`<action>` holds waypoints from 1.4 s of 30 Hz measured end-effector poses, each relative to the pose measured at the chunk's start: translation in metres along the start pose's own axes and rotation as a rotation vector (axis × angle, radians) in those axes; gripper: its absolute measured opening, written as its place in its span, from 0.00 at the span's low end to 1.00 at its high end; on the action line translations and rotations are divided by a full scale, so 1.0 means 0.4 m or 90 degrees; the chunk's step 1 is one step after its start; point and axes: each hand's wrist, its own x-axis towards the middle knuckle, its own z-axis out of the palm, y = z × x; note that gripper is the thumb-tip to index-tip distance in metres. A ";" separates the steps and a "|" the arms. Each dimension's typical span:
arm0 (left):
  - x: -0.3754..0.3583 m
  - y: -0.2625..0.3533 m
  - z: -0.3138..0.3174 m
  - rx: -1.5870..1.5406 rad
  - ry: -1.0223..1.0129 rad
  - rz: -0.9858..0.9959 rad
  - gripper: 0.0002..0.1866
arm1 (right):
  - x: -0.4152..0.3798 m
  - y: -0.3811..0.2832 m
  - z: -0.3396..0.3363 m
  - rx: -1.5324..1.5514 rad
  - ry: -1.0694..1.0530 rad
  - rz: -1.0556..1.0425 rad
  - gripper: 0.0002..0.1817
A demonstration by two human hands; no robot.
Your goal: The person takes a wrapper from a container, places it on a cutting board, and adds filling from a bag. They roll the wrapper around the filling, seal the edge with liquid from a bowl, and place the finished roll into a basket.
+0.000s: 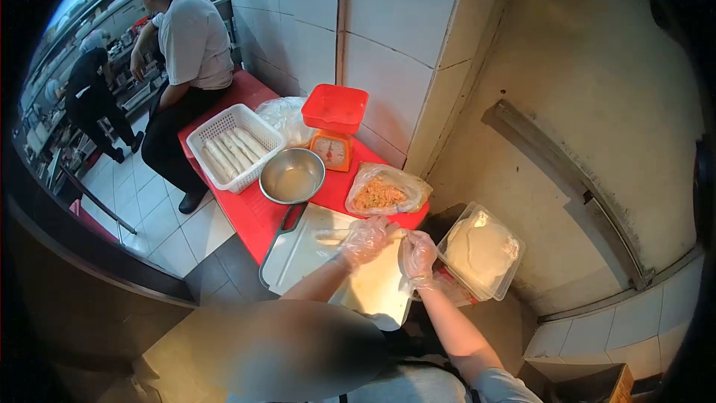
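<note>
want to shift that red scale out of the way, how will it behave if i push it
The red scale probably tips easily: its wide tray sits high on a narrower base. The tray looks empty, so it is likely light and may slide on the smooth red table. It stands close to the metal bowl and might bump it.

White tiled wall, pale tiled floor, red table.

Dim, warm indoor light, strong fisheye bending with black corners, blurred patch at bottom centre.
</note>
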 end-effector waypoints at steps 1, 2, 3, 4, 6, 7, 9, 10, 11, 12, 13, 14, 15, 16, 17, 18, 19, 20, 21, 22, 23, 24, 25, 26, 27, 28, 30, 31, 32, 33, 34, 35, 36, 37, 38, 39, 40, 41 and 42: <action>-0.002 0.007 0.011 -0.009 0.080 0.020 0.20 | -0.005 -0.001 0.009 -0.018 0.038 -0.027 0.08; 0.000 0.009 0.016 -0.011 0.086 0.022 0.20 | -0.007 0.001 0.014 -0.015 0.039 -0.020 0.08; 0.000 0.011 0.018 -0.013 0.091 0.021 0.20 | -0.005 -0.008 0.014 -0.011 0.039 -0.014 0.07; -0.004 0.012 0.020 -0.014 0.096 0.018 0.19 | -0.004 -0.018 0.013 -0.005 0.036 -0.007 0.07; -0.005 0.012 0.021 -0.016 0.095 0.021 0.19 | 0.003 -0.030 -0.005 -0.094 0.016 -0.106 0.05; -0.003 0.013 0.021 -0.018 0.095 0.024 0.18 | 0.011 -0.031 -0.020 -0.140 0.007 -0.155 0.05; 0.001 0.014 0.022 -0.030 0.083 0.020 0.18 | 0.036 -0.017 -0.056 -0.154 -0.060 -0.211 0.06; 0.001 0.013 0.022 -0.036 0.077 0.018 0.18 | 0.046 -0.007 -0.069 -0.159 -0.093 -0.238 0.07; 0.000 0.011 0.025 -0.032 0.079 0.020 0.18 | 0.051 0.010 -0.067 -0.136 -0.128 -0.188 0.07; 0.001 0.011 0.024 -0.029 0.082 0.022 0.19 | 0.050 0.010 -0.063 -0.134 -0.127 -0.193 0.07; 0.000 0.012 0.025 -0.026 0.085 0.022 0.19 | 0.044 0.008 -0.057 -0.132 -0.127 -0.198 0.07; 0.003 0.013 0.026 -0.030 0.045 0.010 0.20 | 0.040 0.006 -0.052 -0.129 -0.127 -0.204 0.07; 0.010 0.017 0.014 -0.033 0.004 -0.002 0.21 | 0.037 0.010 -0.045 -0.144 -0.142 -0.197 0.09; 0.014 0.016 0.005 -0.035 -0.034 -0.015 0.21 | 0.040 0.015 -0.039 -0.103 -0.132 -0.171 0.08; 0.010 0.009 0.003 -0.029 0.011 0.002 0.22 | 0.046 0.024 -0.040 -0.061 -0.121 -0.145 0.07; 0.002 -0.002 0.002 -0.025 0.056 0.020 0.22 | 0.053 0.035 -0.046 -0.021 -0.111 -0.118 0.07; -0.008 -0.011 -0.005 -0.021 0.100 0.037 0.22 | 0.066 0.053 -0.066 -0.018 -0.118 -0.106 0.11; -0.018 -0.030 -0.016 -0.018 0.051 0.027 0.22 | 0.073 0.081 -0.079 -0.001 -0.102 -0.063 0.13; -0.028 -0.056 -0.044 -0.012 0.001 0.017 0.22 | 0.073 0.118 -0.078 0.017 -0.085 -0.019 0.14; -0.035 -0.074 -0.062 -0.006 -0.049 0.005 0.23 | 0.071 0.138 -0.082 0.038 -0.069 0.023 0.16; -0.041 -0.077 -0.062 0.002 -0.079 -0.004 0.21 | 0.063 0.156 -0.088 0.045 -0.080 0.039 0.17; -0.046 -0.079 -0.060 0.012 -0.107 -0.021 0.20 | 0.057 0.158 -0.087 0.055 -0.096 0.049 0.17; -0.052 -0.086 -0.061 0.025 -0.132 -0.044 0.19 | 0.048 0.163 -0.075 0.053 -0.102 0.043 0.16; -0.049 -0.094 -0.056 0.019 -0.196 -0.055 0.20 | 0.043 0.163 -0.072 0.070 -0.162 0.078 0.16; -0.037 -0.101 -0.046 0.009 -0.260 -0.067 0.20 | 0.039 0.160 -0.069 0.124 -0.194 0.120 0.16; -0.033 -0.113 -0.046 -0.004 -0.325 -0.078 0.21 | 0.033 0.152 -0.065 0.177 -0.229 0.166 0.16; -0.029 -0.136 -0.097 -0.195 -0.413 -0.165 0.22 | 0.019 0.134 -0.062 0.312 -0.200 0.181 0.16; -0.034 -0.146 -0.124 -0.295 -0.453 -0.201 0.23 | 0.027 0.098 -0.083 0.323 -0.218 0.212 0.15; -0.068 -0.157 -0.135 -0.559 -0.410 -0.286 0.23 | 0.029 0.082 -0.093 0.340 -0.221 0.222 0.15; -0.121 -0.168 -0.145 -0.821 -0.348 -0.362 0.24 | 0.025 0.078 -0.104 0.356 -0.219 0.232 0.15; -0.165 -0.182 -0.166 -1.081 -0.269 -0.427 0.24 | 0.021 0.082 -0.111 0.371 -0.216 0.243 0.15; -0.191 -0.182 -0.231 -1.165 -0.217 -0.454 0.24 | 0.016 0.095 -0.117 0.393 -0.227 0.274 0.15; -0.212 -0.187 -0.291 -1.182 -0.158 -0.460 0.25 | 0.007 0.112 -0.123 0.415 -0.237 0.305 0.15; -0.228 -0.198 -0.346 -1.199 -0.100 -0.465 0.26 | -0.004 0.122 -0.127 0.435 -0.247 0.338 0.15; -0.242 -0.226 -0.387 -1.216 -0.042 -0.469 0.26 | -0.014 0.119 -0.133 0.431 -0.246 0.352 0.15; -0.255 -0.274 -0.417 -1.203 0.010 -0.476 0.26 | -0.021 0.111 -0.144 0.425 -0.246 0.366 0.15; -0.266 -0.328 -0.448 -1.189 0.064 -0.483 0.25 | -0.025 0.104 -0.155 0.419 -0.245 0.379 0.15; -0.273 -0.383 -0.473 -1.130 0.132 -0.445 0.24 | -0.028 0.099 -0.161 0.400 -0.248 0.383 0.14; -0.277 -0.446 -0.500 -1.069 0.197 -0.405 0.22 | -0.033 0.104 -0.168 0.387 -0.256 0.379 0.14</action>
